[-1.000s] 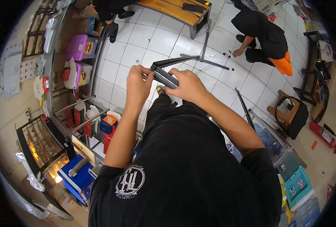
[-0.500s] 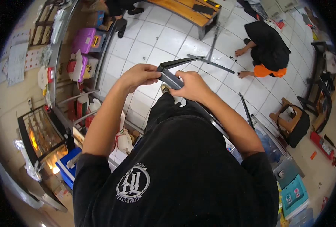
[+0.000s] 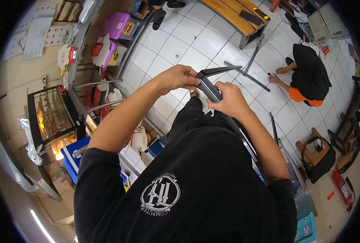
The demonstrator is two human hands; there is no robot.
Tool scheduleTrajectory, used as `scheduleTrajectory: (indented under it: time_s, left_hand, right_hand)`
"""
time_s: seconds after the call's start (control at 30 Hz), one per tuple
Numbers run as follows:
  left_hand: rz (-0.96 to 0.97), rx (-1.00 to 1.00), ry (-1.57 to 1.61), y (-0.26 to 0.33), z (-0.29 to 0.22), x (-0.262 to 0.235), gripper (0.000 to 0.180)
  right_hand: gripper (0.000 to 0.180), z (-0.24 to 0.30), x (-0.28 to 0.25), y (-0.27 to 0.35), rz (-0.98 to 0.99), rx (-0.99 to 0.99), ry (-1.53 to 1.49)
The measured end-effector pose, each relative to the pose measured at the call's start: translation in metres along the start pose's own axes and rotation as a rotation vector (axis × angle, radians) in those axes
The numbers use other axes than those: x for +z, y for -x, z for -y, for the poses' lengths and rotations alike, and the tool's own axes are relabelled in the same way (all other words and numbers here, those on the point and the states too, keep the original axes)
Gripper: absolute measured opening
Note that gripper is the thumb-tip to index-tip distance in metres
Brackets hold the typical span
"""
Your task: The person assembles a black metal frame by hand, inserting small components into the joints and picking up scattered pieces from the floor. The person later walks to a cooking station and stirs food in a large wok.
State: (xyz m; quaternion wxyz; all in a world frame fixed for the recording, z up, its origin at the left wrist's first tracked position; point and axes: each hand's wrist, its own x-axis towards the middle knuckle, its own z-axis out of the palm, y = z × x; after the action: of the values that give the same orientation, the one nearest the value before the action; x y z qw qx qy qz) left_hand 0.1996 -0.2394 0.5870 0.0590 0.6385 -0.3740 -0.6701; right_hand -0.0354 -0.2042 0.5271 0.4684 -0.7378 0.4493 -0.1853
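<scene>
Showing a white tiled floor [image 3: 176, 44] across the upper frame, with a wooden bench [image 3: 232, 14] at top centre and a crouching person [image 3: 309, 77] in black at upper right. At frame centre, a dark grey metal bar [image 3: 212, 91], long and flat-sided with an angled piece meeting it at its upper end, slants toward lower right. Left hand [image 3: 180, 77] closes on that upper corner; right hand [image 3: 228, 101] clasps the shaft just below.
</scene>
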Motion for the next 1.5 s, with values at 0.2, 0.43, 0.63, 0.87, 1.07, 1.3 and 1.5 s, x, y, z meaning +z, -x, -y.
scheduleTrajectory:
  time_s: [0.2,0.43,0.63,0.87,1.07,1.3,1.5]
  left_hand:
    - [-0.163,0.130,-0.012,0.003,0.013,0.005,0.022]
    - [-0.565,0.406,-0.607,0.019,0.000,0.034,0.020]
    - [-0.568,0.397,-0.675,0.021,-0.001,0.032,0.022]
    - [-0.550,0.324,-0.678,0.036,0.009,0.031,0.024]
    - [-0.539,0.301,-0.553,0.055,0.026,0.036,0.024]
    - [-0.595,0.283,-0.461,0.066,0.044,0.038,0.025]
    - [-0.621,0.256,-0.439,0.080,0.053,0.038,0.027]
  right_hand:
    - [0.041,-0.001,0.005,-0.002,-0.064,-0.048,0.010]
    - [0.041,-0.005,0.009,-0.004,-0.185,-0.057,0.007]
    - [0.041,-0.011,-0.004,-0.021,0.160,0.262,-0.293]
    - [0.048,-0.030,0.039,-0.018,0.205,0.224,-0.896]
    - [0.063,-0.008,0.051,-0.012,0.243,0.576,-0.916]
    - [0.045,-0.009,0.050,-0.039,-0.017,0.244,-0.592]
    - [0.046,-0.037,0.080,-0.036,-0.174,-0.356,0.122]
